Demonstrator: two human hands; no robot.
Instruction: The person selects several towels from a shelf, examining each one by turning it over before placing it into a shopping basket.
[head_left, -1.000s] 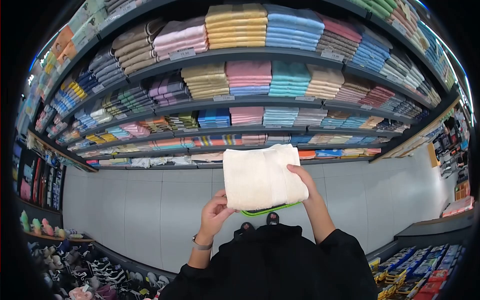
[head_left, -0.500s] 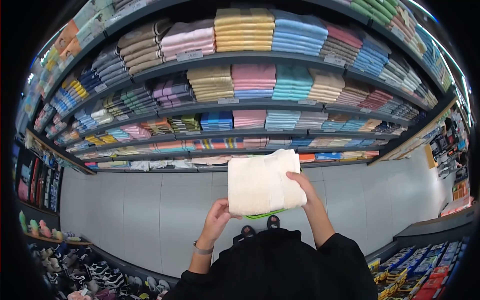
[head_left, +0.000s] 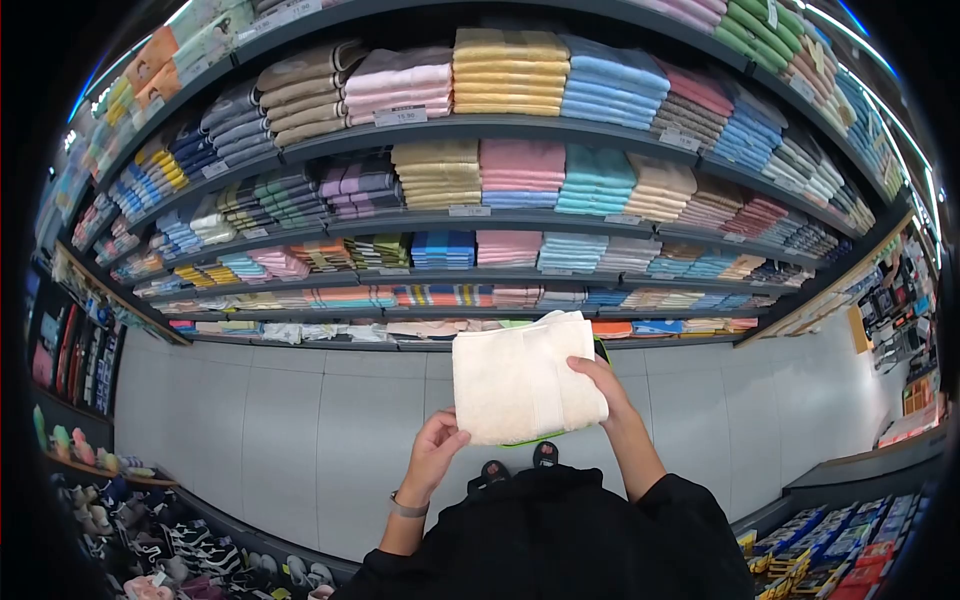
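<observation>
A folded cream towel is held up above the floor in front of my body. My right hand grips its right edge, with the thumb on top and the other fingers hidden beneath. At the lower left corner, my left hand pinches the towel between thumb and fingers. Under the towel, part of a green-rimmed basket shows at the upper right, and a strip of the rim shows along the bottom edge.
Shelves stacked with folded towels curve across the front. Slippers fill a rack at the lower left. Packaged goods lie at the lower right. My shoes stand on the grey tiled floor.
The towel has shifted slightly down and left in view, together with both hands. The shelves sit a little lower and further right in the picture.
</observation>
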